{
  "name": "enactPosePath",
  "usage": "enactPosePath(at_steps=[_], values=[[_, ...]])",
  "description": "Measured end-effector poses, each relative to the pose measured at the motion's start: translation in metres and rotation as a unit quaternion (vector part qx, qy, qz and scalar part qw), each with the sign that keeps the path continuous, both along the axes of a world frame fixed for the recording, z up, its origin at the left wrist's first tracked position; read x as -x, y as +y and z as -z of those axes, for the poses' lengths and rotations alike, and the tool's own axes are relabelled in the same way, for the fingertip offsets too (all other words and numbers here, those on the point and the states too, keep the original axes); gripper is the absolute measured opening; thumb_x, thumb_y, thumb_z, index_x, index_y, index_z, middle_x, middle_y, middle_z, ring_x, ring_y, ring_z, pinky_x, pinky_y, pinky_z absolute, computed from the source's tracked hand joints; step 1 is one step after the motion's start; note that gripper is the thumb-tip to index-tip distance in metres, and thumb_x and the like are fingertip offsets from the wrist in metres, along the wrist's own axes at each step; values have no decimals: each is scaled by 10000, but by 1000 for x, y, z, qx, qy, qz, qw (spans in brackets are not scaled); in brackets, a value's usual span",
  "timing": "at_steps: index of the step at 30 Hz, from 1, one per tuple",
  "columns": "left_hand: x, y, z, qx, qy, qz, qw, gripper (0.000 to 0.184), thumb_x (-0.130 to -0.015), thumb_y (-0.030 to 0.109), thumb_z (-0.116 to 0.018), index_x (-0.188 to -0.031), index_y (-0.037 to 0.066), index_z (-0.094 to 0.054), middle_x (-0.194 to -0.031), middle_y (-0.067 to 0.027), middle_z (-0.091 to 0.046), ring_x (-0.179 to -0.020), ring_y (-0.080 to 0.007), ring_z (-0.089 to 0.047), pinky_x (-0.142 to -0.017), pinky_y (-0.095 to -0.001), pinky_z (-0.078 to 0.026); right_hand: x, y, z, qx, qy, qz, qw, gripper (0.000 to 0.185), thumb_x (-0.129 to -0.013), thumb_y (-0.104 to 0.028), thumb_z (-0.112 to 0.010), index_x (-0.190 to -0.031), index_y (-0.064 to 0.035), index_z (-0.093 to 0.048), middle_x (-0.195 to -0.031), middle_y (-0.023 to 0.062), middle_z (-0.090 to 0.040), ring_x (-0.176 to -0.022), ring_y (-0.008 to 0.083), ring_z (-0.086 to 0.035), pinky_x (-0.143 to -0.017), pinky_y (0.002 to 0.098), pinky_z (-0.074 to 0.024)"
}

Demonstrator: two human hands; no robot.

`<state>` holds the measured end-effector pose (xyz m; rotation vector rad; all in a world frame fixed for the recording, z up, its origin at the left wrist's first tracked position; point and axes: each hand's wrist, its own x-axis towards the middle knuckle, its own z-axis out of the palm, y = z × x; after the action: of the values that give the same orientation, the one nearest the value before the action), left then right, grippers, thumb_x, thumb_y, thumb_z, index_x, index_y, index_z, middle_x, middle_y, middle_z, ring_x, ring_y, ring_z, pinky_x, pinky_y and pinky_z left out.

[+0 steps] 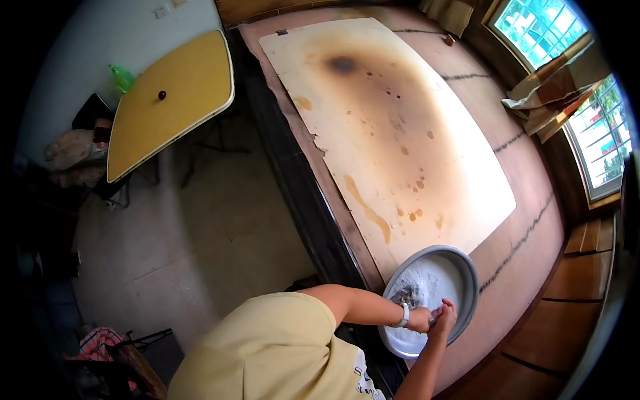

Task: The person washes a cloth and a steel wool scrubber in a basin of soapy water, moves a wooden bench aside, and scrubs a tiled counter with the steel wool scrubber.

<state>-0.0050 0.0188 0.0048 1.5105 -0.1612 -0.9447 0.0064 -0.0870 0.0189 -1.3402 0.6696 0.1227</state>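
Note:
A grey basin with white, sudsy water in it sits at the near corner of a raised platform. My left hand, with a white watch at the wrist, is inside the basin's rim, over the water. My right hand meets it from the right. Both hands are closed and pressed together around something small and greyish, mostly hidden by the fingers. A dark, wet clump lies in the suds at the basin's left side.
A pale sheet with brown scorch marks and stains covers much of the pinkish platform. A yellow folding table carrying a small dark round object stands left. Curtained windows are at right.

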Motion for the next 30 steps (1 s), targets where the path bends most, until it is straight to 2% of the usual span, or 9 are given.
enactPosePath(at_steps=[2, 6, 13, 19, 21, 24, 25, 28, 30], values=[[1, 1, 6, -24, -181, -7, 983, 249, -754, 213, -531, -834, -21, -563, -849, -239, -592, -864, -373, -570, -716, -392, -456, -3, 2, 5, -5, -8, 30, 1000, 150, -757, -7, -405, -860, -26, -512, -545, -23, -355, -451, 72, -341, -423, 207, -313], [4, 12, -3, -49, -273, 28, 960, 253, -720, 165, -551, -881, -30, -554, -839, -241, -597, -841, -373, -581, -716, -414, -462, 0, 4, 6, 33, 7, 140, 990, 138, -798, -74, -381, -856, -42, -502, -513, -41, -287, -427, 61, -256, -389, 214, -226], [13, 9, 20, -113, -387, 36, 914, 245, -745, 139, -509, -915, -35, -485, -771, -219, -609, -697, -351, -610, -598, -429, -474, 8, 0, 26, 23, 72, 257, 964, 181, -781, -112, -380, -907, -35, -486, -527, -45, -271, -431, 74, -260, -389, 217, -231], [6, 19, 22, -112, -559, -51, 820, 102, -791, 109, -439, -863, 53, -484, -706, -140, -614, -602, -263, -622, -493, -364, -481, 13, -2, 23, -145, 35, 315, 937, 188, -800, -94, -376, -929, -13, -486, -538, -7, -365, -472, 107, -366, -457, 231, -344], [2, 13, 23, -160, -508, -48, 845, 138, -748, 131, -506, -855, 45, -512, -706, -160, -610, -615, -287, -619, -521, -390, -481, 13, -13, 20, -206, 84, 281, 934, 195, -829, -133, -412, -972, -18, -481, -564, 20, -448, -517, 135, -444, -549, 282, -419], [0, 14, 16, -65, -293, -22, 954, 228, -627, 178, -601, -775, 4, -591, -718, -201, -604, -667, -340, -606, -624, -414, -478, 24, -4, -16, -207, 15, 160, 965, 275, -861, -280, -449, -1025, -62, -479, -780, 84, -542, -754, 214, -528, -714, 389, -449], [-4, 26, 0, 20, -266, 6, 964, 221, -636, 199, -604, -731, 0, -593, -701, -204, -602, -669, -327, -611, -629, -400, -479, 35, -21, -10, -289, -38, 89, 952, 362, -868, -346, -443, -1098, -67, -461, -975, 115, -530, -925, 266, -506, -825, 426, -418], [-8, 19, -13, 80, 90, 73, 990, 224, -694, 300, -628, -620, 105, -544, -488, 18, -445, -361, -95, -358, -349, -233, -275, 42, -13, -35, -259, -131, 45, 956, 521, -863, -395, -448, -1265, -77, -356, -1150, 131, -469, -1076, 304, -443, -926, 463, -351], [-13, 44, -50, 184, 322, 127, 920, 240, -759, 322, -588, -713, 116, -473, -460, 52, -335, -323, -48, -236, -304, -198, -164, 43, -8, -38, -326, -182, 25, 927, 552, -853, -398, -466, -1293, -94, -326, -1212, 132, -444, -1111, 343, -428, -923, 510, -347]])
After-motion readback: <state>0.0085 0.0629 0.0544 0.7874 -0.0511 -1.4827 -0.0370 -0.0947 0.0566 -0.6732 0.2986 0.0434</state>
